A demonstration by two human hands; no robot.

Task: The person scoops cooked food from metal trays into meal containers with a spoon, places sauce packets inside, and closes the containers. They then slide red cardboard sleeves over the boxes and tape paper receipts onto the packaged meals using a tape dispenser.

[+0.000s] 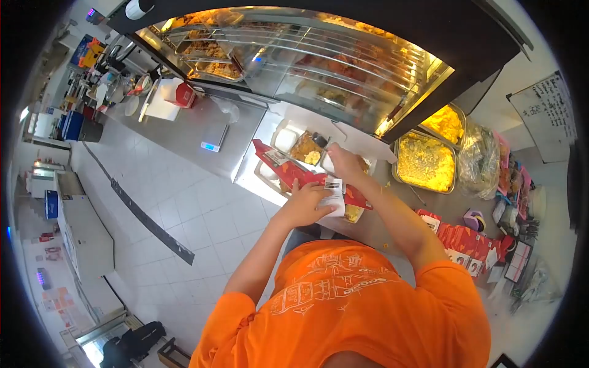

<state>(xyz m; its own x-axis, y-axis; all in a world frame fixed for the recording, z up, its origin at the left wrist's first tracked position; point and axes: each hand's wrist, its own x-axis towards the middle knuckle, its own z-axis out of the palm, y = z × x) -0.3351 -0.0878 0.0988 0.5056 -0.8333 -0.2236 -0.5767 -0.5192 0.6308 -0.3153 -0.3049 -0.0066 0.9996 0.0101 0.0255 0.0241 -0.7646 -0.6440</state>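
Observation:
My left hand point(302, 207) lies with fingers spread over a long red cardboard sleeve point(276, 158) and a white printed slip point(334, 202) on it. Farther forward, my right hand point(345, 164) reaches down into the meal trays, its fingers curled together; what they hold, if anything, is hidden. Just left of those fingers sits a small dark container point(319, 140) on a tray of browned food point(307, 149). A mound of white rice point(286, 140) fills the compartment beside it. Part of another meal tray point(267, 172) shows under the sleeve's left end.
A glass heated cabinet point(343, 67) with food stands behind the trays. To the right are metal pans of yellow food point(424, 162), a clear plastic bag point(478, 162) and red sleeves point(463, 240). A digital scale point(215, 138) and white cutting board point(164, 101) lie left.

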